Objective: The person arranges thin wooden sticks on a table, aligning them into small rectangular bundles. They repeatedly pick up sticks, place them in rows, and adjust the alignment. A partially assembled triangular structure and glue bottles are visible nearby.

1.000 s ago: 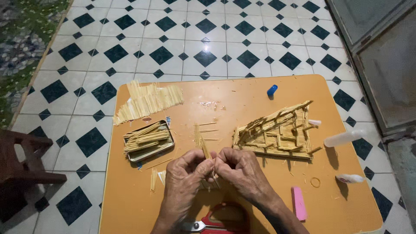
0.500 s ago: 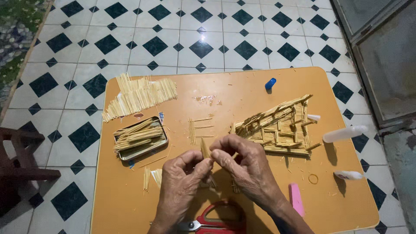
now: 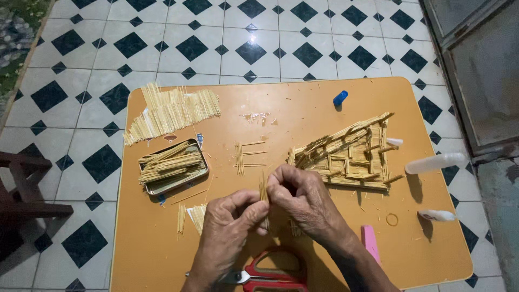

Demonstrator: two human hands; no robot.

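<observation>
Thin pale bamboo sticks [image 3: 264, 190], a small bunch, stand upright between both hands just above the near middle of the orange rounded table [image 3: 303, 103]. The left hand [image 3: 230, 219] pinches the bunch with fingers closed on it; the right hand [image 3: 300, 200] curls shut around its top. Judging from the light grip, sticks could slide out of line or fall, or a sleeve could knock the half-built stick house model [image 3: 346, 154] just beside. Red-handled scissors [image 3: 270, 276] lie near the wrists. The table stands on a black-and-white diamond-tiled floor [image 3: 216, 43], beside a grey metal door [image 3: 481, 65].
</observation>
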